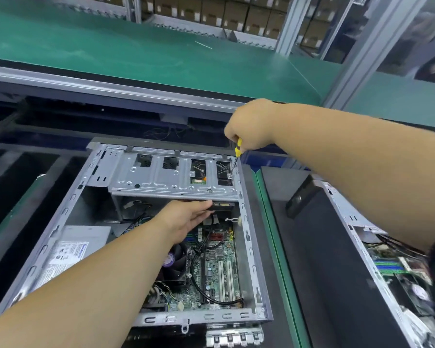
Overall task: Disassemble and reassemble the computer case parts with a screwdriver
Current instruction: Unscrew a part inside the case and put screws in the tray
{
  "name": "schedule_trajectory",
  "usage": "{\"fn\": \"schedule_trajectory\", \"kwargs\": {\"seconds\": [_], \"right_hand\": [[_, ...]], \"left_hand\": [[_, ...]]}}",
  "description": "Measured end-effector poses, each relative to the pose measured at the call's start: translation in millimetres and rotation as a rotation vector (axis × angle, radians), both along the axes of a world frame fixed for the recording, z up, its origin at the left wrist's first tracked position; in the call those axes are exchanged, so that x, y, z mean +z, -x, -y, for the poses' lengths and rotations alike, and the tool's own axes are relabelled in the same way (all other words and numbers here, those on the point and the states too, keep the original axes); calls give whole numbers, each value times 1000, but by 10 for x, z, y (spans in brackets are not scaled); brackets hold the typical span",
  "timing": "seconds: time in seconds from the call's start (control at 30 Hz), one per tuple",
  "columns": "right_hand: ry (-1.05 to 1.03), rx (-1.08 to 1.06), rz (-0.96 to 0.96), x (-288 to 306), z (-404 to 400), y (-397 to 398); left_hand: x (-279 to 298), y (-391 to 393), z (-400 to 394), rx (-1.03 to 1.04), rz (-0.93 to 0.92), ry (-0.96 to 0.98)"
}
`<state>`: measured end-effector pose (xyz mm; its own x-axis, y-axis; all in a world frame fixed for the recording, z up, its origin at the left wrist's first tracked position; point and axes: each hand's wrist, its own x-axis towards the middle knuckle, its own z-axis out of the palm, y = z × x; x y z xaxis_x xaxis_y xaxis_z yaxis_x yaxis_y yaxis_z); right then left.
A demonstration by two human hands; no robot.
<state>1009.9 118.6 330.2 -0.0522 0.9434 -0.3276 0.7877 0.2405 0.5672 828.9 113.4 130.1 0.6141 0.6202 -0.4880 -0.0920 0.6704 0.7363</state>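
An open grey computer case [249,237] lies on its side before me, its motherboard [219,267] exposed. Across the far end runs a silver drive cage [161,177]. My right hand [251,126] grips a yellow-handled screwdriver [237,149], its tip set on a screw [229,175] at the cage's right end. My left hand [186,217] reaches under the cage with straight fingers pressed against a black drive [222,205] there.
A power supply with a white label [65,254] sits in the case's left half. A second open case [377,247] lies to the right. A green-matted shelf [136,49] and metal frame posts [359,59] stand behind.
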Motion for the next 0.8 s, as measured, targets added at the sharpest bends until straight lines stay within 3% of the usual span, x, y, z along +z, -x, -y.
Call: {"fn": "schedule_trajectory", "kwargs": {"seconds": [0.13, 0.37, 0.43, 0.53, 0.63, 0.7, 0.8], "right_hand": [[66, -110, -76, 1, 28, -104], [228, -896, -507, 57, -237, -39], [272, -817, -396, 83, -264, 44], [234, -431, -41, 78, -216, 106], [40, -58, -50, 41, -159, 12], [18, -49, -110, 14, -115, -57], [52, -264, -149, -49, -117, -99]], "left_hand": [[-3, 0, -11, 12, -2, 5], [9, 3, -10, 6, -10, 9], [10, 4, -9, 6, -7, 12], [10, 2, -15, 6, -10, 14], [7, -5, -14, 7, -12, 16], [4, -4, -13, 12, -13, 21], [8, 0, -18, 19, -14, 32]]}}
